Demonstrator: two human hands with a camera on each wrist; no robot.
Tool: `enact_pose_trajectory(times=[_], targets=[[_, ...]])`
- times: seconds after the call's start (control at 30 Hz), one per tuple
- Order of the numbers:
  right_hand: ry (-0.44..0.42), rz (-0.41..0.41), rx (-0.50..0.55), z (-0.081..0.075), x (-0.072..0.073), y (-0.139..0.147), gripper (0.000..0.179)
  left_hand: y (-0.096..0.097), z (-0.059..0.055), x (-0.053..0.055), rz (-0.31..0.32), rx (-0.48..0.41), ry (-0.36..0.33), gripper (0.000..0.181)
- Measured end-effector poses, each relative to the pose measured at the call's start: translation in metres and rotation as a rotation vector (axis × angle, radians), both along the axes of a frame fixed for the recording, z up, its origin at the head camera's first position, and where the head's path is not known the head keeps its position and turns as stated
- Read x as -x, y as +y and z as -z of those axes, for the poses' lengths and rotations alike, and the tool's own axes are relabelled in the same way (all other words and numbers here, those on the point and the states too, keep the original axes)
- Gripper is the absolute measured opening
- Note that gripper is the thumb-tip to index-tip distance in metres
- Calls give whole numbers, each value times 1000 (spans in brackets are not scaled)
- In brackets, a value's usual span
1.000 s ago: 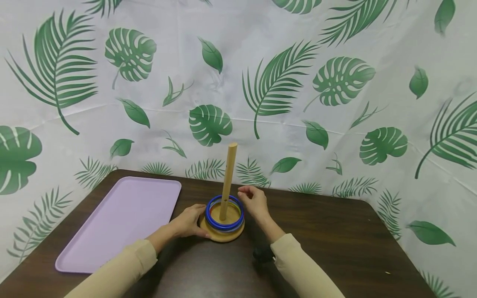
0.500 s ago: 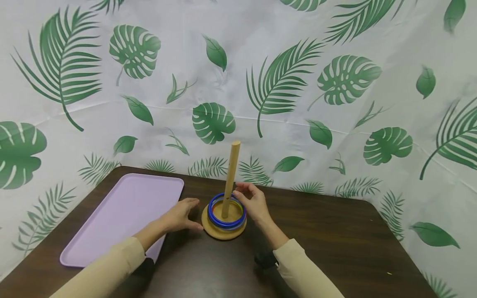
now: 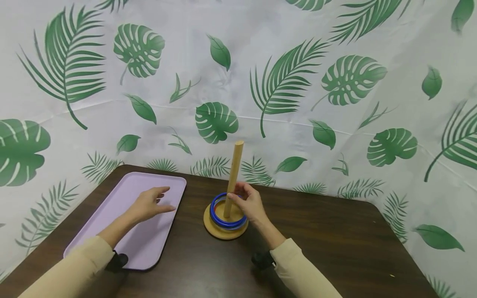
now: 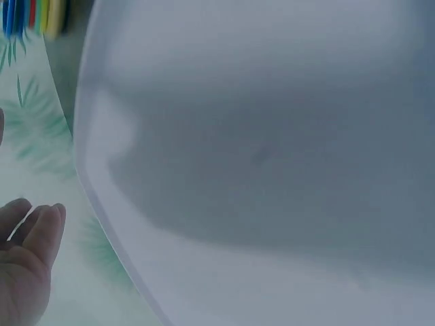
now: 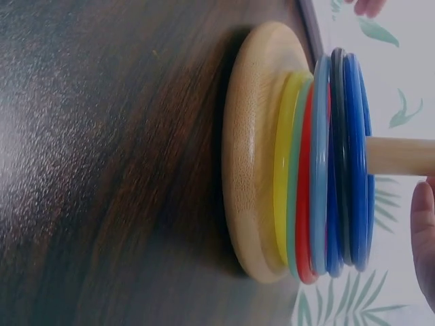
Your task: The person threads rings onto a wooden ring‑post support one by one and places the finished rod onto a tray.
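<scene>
A round wooden base with an upright wooden peg (image 3: pixel 235 165) stands mid-table, a stack of coloured rings (image 3: pixel 228 226) around the peg's foot. In the right wrist view the stack runs from a yellow ring (image 5: pixel 281 170) at the base through green, red and light blue to dark blue rings (image 5: pixel 355 163). My right hand (image 3: pixel 253 205) holds the peg just above the rings, thumb across its near side and fingers behind. Over the lilac tray (image 3: pixel 172 186), my left hand (image 3: pixel 147 205) hovers with thumb and fingers spread, holding nothing; its shadow falls on the tray.
The dark wooden table (image 3: pixel 316 240) reaches back to a white leaf-print cloth (image 3: pixel 283 140) hanging behind it. The tray lies along the table's left side. A black strap with a small device (image 3: pixel 262 260) sits at the right wrist.
My left hand has let go of the wooden base and moved left over the tray. My right hand has shifted left from beside the rings to the peg.
</scene>
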State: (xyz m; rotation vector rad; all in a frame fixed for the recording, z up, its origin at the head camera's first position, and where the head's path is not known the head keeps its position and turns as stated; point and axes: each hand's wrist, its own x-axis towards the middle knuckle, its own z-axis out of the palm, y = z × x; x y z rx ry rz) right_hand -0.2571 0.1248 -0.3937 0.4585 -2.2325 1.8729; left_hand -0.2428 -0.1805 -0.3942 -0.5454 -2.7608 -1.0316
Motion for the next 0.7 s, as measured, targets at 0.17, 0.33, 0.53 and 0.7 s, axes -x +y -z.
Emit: enact_pose_trajectory(times=[0.17,0.33,0.53,0.7], targets=[[13,-6,13,0,0,-3,29,-32,0,-1,-100,31,39,65],[23,-5,-1,-1,1,-5,26,-62,-2,-4,-187,97,-4,70],[65,-1,-26,0,1,-4,23,-96,0,-11,-278,160,-52,74],[60,6,-23,-1,-1,-5,23,-115,8,-15,-298,182,-69,73]])
